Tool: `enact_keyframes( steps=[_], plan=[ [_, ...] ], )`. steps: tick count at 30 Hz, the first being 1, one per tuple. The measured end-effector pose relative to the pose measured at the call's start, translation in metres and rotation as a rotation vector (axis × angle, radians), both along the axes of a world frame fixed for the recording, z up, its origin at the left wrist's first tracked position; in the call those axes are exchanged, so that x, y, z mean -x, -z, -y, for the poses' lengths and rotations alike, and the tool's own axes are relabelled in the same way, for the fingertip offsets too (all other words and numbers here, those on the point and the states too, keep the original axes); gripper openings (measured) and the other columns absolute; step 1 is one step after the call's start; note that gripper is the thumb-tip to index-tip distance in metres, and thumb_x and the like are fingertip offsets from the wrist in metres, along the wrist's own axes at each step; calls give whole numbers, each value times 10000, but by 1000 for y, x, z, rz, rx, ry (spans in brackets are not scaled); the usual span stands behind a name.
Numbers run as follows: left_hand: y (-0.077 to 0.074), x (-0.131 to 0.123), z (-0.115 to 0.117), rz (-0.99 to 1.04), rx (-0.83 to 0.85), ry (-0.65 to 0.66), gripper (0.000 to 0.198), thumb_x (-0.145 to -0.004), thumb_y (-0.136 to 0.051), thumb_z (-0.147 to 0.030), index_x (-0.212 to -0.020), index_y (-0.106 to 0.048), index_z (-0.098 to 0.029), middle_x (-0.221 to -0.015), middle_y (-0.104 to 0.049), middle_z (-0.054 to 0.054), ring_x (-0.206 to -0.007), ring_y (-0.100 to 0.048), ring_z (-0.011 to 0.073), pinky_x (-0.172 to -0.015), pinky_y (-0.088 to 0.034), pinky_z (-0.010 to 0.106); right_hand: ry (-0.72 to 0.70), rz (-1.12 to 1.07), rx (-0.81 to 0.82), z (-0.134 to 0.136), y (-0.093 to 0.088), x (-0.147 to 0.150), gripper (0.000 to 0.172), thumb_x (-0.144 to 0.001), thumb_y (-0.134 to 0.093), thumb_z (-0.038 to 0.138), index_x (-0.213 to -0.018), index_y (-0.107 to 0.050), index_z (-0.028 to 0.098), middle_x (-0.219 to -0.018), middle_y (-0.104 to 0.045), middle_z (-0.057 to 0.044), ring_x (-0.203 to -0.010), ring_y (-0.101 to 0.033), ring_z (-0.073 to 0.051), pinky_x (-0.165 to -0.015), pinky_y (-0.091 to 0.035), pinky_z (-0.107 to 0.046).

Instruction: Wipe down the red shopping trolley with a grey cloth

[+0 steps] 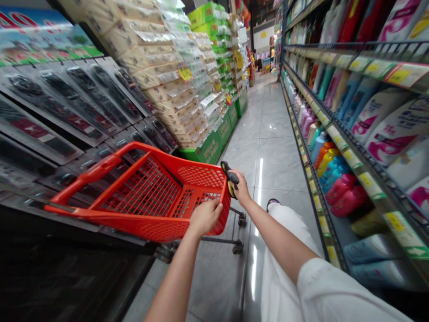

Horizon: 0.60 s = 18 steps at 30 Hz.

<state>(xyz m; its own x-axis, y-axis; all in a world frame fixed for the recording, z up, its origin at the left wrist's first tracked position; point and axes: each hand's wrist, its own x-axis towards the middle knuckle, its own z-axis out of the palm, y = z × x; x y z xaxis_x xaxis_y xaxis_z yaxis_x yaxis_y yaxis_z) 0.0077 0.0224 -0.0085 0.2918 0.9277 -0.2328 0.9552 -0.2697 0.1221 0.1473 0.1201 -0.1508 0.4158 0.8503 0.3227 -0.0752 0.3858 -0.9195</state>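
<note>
A red shopping cart [144,223] with a mesh basket stands at the left of the aisle, its handle toward the left. My left hand [205,218] is closed over the near end of the basket's rim, thumb on top. My right hand [240,185] holds a black and yellow object [229,179] at the basket's far right corner, fingers wrapped round it. What this object is cannot be made out clearly. Nothing shows inside the cart's basket.
Shelves [338,134] of bottles run along the right. At the left hang packaged tools [97,103]; beyond them rise stacks of tissue packs [161,71] on green boxes [209,147]. Grey tiled floor [264,116] stretches ahead.
</note>
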Motion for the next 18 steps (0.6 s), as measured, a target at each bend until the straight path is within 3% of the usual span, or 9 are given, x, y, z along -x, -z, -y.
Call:
enact_keyframes(
  steps=[2, 5, 8, 10, 14, 15, 18],
  plan=[
    [0, -2, 0, 14, -2, 8, 358, -957, -303, -377, -915, -619, -216, -989, -718, 77, -931, -656, 237, -699, -364, 294, -49, -46, 3, 1, 8, 8, 377, -693, -529, 176, -1048, -654, 208, -1206, -640, -60, -1174, -549, -213, -1081, -379, -366],
    [0, -4, 0, 47, 2, 13, 355, -952, -316, -377, -879, -618, -205, -958, -714, 79, -899, -648, 226, -683, -351, 285, -71, -141, 214, 6, 30, 19, 310, -669, -491, 170, -922, -666, 209, -985, -710, -26, -1021, -618, -217, -971, -469, -372],
    [1, -3, -2, 92, 10, 11, 354, -945, -330, -371, -824, -611, -194, -901, -703, 76, -844, -634, 207, -663, -338, 275, -81, -163, 300, 11, 43, 25, 287, -680, -482, 177, -904, -657, 216, -883, -717, -7, -916, -641, -218, -879, -514, -383],
    [3, -3, -3, 114, 10, 18, 356, -943, -334, -365, -789, -601, -187, -860, -692, 73, -792, -620, 192, -647, -329, 271, -52, -169, 251, 11, 35, 22, 331, -687, -495, 170, -975, -649, 219, -980, -717, -20, -972, -636, -211, -932, -497, -385],
    [3, -5, -4, 109, -2, 41, 348, -944, -341, -351, -766, -587, -182, -804, -671, 69, -734, -595, 179, -635, -317, 270, -105, -79, -122, 1, -1, 2, 426, -727, -538, 174, -1140, -633, 223, -1236, -644, -48, -1196, -560, -200, -1105, -368, -361],
    [3, -6, -4, 104, -6, 45, 343, -945, -342, -347, -767, -586, -182, -801, -669, 69, -735, -595, 179, -636, -315, 270, -128, -75, -151, -1, -7, -2, 427, -727, -542, 175, -1140, -636, 222, -1240, -643, -46, -1202, -557, -200, -1110, -361, -359],
    [2, -11, -3, 98, -9, 52, 330, -945, -347, -336, -768, -581, -185, -805, -668, 70, -748, -599, 181, -636, -315, 266, -143, -171, 73, -1, -2, -5, 335, -687, -550, 172, -999, -667, 210, -1087, -707, -30, -1091, -608, -206, -1032, -429, -354]
  ],
)
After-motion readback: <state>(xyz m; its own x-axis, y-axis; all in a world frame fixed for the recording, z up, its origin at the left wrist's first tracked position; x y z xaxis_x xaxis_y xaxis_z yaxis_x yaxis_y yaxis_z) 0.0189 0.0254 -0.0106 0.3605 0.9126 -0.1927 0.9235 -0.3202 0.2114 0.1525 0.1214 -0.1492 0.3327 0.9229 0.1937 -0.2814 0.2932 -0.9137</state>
